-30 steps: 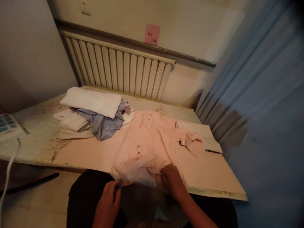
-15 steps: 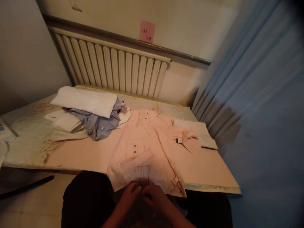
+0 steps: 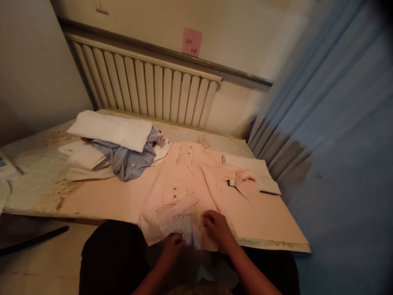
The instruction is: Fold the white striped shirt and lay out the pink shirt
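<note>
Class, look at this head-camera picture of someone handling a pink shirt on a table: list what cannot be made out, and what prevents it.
- Pink note on the wall: writing too small to read.
- Left hand and right hand: fingertips buried in the pink shirt hem, grip unclear.
- Garments under the white folded cloth: mostly covered.
- Device at the left edge: cut off.

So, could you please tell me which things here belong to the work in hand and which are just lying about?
In hand:
pink shirt
left hand
right hand

Lying about:
white towel
blue shirt
striped cloth
pink note
</note>
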Demonstrator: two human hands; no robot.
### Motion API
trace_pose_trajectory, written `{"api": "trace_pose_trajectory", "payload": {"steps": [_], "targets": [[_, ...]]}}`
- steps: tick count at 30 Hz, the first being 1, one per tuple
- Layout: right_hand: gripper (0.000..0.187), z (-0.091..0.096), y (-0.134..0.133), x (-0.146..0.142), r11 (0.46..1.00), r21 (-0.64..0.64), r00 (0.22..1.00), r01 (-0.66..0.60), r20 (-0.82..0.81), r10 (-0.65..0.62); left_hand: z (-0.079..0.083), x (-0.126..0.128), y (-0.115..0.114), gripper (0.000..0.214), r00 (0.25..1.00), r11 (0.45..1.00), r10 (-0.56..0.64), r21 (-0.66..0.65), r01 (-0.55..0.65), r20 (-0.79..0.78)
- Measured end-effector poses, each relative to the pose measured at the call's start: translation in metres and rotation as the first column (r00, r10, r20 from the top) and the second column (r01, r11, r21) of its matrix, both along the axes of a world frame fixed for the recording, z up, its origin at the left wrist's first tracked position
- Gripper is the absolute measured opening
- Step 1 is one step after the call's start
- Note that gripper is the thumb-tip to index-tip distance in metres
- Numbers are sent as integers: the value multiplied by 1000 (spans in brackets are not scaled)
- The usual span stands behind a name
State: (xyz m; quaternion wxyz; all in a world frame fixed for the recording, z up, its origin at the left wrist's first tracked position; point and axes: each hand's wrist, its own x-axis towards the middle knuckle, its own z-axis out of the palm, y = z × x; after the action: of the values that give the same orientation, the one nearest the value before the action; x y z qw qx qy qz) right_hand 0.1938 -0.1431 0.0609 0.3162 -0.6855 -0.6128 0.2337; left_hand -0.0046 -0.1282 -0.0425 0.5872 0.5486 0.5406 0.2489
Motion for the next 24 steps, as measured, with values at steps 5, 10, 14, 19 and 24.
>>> {"api": "trace_pose_trajectory", "payload": {"steps": [5,10,14,19,24], "targets": [[38,-10,49,12,991,125,992,46,114,-60,1,-9,-6,27,1000,999,11,51,-12,21],[39,-8,83,3,978,180,980,-107,183,74,2,-20,-9,23,996,997,55,46,-58,70],[15,7,80,-11,974,178,979,-138,176,106,10,-33,-8,32,935,969,185,-214,-122,304],[6,22,25,-33,993,47,994,-110,-1,110,29,-48,-7,38,730,826,436,-557,-91,527],[7,-12,-34,-57,973,-211,960,-94,-279,32,38,-48,-8,34,658,785,462,-620,10,595]]}}
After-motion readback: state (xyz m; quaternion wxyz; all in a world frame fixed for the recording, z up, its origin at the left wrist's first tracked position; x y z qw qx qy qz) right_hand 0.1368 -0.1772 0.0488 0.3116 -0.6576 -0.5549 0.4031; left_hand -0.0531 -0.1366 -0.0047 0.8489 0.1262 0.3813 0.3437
